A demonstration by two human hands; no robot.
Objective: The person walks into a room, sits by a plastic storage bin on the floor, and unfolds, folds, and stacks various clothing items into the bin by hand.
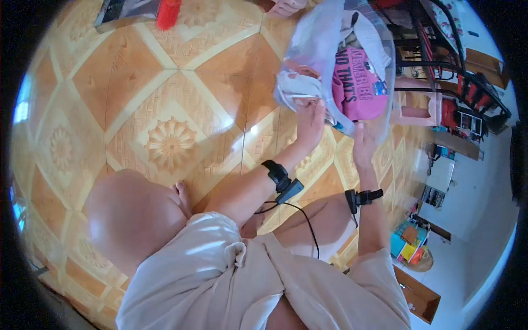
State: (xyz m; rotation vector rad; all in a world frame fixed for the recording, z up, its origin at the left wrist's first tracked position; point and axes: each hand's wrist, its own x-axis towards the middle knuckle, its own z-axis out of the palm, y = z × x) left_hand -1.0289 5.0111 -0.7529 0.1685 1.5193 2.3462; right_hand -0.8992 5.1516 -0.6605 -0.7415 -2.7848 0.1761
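Note:
A translucent plastic bag (338,113) stands on the tiled floor, with its mouth towards me. Inside lies a pink cloth (360,88) with dark lettering, and a pale grey cloth (369,41) is above it. My left hand (311,122) is closed on the bag's left edge, beside a whitish bundle (298,86) seen at that side; its fingertips are partly hidden by plastic. My right hand (364,143) pinches the bag's near rim, just below the pink cloth. Both wrists wear black straps, and a cable runs between them.
Another person's hand (287,6) shows at the top edge, left of the bag. A red object (168,14) and a grey tray-like item (124,14) lie at the upper left. On the right stand a black metal rack (459,66) and a pink stool (434,107).

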